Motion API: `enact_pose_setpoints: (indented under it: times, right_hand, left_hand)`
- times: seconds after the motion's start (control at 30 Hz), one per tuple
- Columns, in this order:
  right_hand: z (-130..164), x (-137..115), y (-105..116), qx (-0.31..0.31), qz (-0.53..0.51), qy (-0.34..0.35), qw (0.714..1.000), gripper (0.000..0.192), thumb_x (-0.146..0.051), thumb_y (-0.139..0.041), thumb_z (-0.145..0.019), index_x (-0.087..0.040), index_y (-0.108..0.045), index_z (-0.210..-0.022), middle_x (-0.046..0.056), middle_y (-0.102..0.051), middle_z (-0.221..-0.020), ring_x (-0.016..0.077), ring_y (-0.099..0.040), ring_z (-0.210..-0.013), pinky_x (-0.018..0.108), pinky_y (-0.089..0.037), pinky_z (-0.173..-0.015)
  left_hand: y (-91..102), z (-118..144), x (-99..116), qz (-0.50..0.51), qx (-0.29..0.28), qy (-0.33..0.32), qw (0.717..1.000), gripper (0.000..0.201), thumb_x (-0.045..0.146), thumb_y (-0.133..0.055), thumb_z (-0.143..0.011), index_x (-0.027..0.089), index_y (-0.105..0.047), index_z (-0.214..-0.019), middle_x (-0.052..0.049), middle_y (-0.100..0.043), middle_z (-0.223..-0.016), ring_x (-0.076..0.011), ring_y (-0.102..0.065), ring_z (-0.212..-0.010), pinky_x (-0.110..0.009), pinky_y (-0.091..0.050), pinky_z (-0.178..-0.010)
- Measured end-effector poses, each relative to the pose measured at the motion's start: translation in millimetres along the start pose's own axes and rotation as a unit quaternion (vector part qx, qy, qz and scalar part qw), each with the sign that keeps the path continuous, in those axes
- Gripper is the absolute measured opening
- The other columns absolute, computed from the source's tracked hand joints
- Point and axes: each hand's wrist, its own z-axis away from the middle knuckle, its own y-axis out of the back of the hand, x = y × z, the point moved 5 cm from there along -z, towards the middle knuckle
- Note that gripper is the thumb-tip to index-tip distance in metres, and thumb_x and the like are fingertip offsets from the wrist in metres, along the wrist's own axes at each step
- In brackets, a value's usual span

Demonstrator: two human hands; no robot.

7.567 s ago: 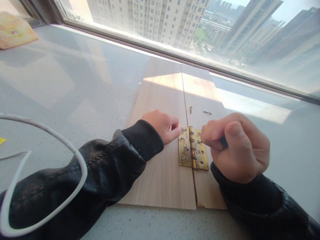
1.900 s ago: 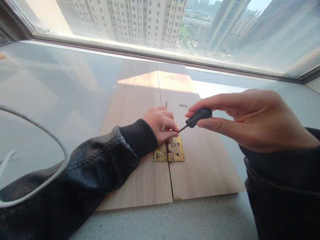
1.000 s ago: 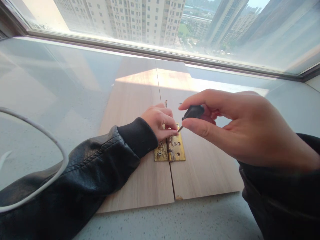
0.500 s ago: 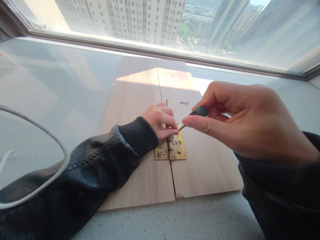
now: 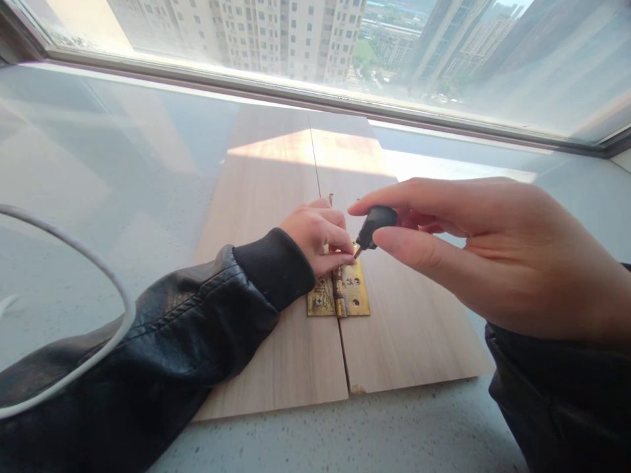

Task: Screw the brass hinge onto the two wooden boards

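Note:
A worn brass hinge [image 5: 363,299] lies across the seam between two pale wooden boards. Screw heads show in its left leaf, while bare holes are visible in the right one. My left hand [image 5: 315,231] rests over the hinge's far part, thumb and finger pinched at the screwdriver's tip; whatever is between them is hidden. In my right hand [image 5: 486,253] is a short black-handled screwdriver [image 5: 378,222], held loosely between thumb and fingers. Its shaft slants down to the right leaf by my left fingertips.
The left board [image 5: 276,361] and right board [image 5: 419,335] lie on a speckled sill [image 5: 315,437]. Behind my left hand is a loose screw [image 5: 330,197]. A white cable [image 5: 111,276] loops over my left sleeve. The window frame [image 5: 276,98] bounds the far side.
My right hand has shifted its hold, index finger now stretched over the screwdriver handle, which stands steeper and further left. A loose screw behind it is now mostly covered. My left hand keeps its pinch.

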Motion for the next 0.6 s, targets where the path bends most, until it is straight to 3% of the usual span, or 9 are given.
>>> enact_pose_setpoints:
  times: [0.17,0.47,0.53,0.6]
  right_hand:
    - [3.4,-0.5,1.3,0.006,0.015,0.002,1.000,0.015,-0.039,-0.065,-0.087,-0.024,-0.068,-0.085,0.000,-0.067,-0.071,0.0131,-0.055,-0.056,0.033,-0.041,-0.047]
    - [5.7,16.7,7.1,0.120,0.055,-0.057,0.990,0.041,-0.052,-0.072,-0.080,-0.023,-0.050,-0.060,-0.004,-0.038,-0.052,0.0109,-0.030,-0.050,0.035,-0.024,-0.046]
    - [4.9,16.2,5.5,0.125,0.061,-0.045,0.989,0.038,-0.050,-0.072,-0.080,-0.023,-0.052,-0.062,-0.003,-0.043,-0.053,0.0109,-0.034,-0.051,0.035,-0.028,-0.047]
    - [3.7,14.1,2.9,0.114,0.056,-0.035,0.991,0.025,-0.045,-0.071,-0.081,-0.022,-0.062,-0.075,-0.002,-0.054,-0.060,0.0119,-0.045,-0.054,0.034,-0.035,-0.048]
  left_hand:
    - [-0.7,1.5,-1.1,0.001,0.046,0.002,0.999,0.017,0.025,-0.070,-0.082,0.020,-0.074,-0.066,-0.001,-0.067,-0.073,-0.0158,-0.053,-0.073,-0.030,-0.044,-0.068]
    - [3.4,0.2,2.6,-0.034,0.006,-0.008,0.999,0.011,0.026,-0.074,-0.082,0.019,-0.077,-0.074,-0.003,-0.069,-0.076,-0.0151,-0.049,-0.070,-0.030,-0.044,-0.067]
    - [3.1,0.6,1.4,-0.028,0.019,-0.015,0.999,0.011,0.027,-0.074,-0.081,0.020,-0.077,-0.073,-0.003,-0.069,-0.074,-0.0150,-0.049,-0.069,-0.030,-0.044,-0.066]
    - [2.0,0.9,0.3,-0.020,0.030,-0.026,0.999,0.011,0.028,-0.074,-0.081,0.021,-0.077,-0.073,-0.002,-0.069,-0.074,-0.0157,-0.051,-0.069,-0.031,-0.044,-0.066]
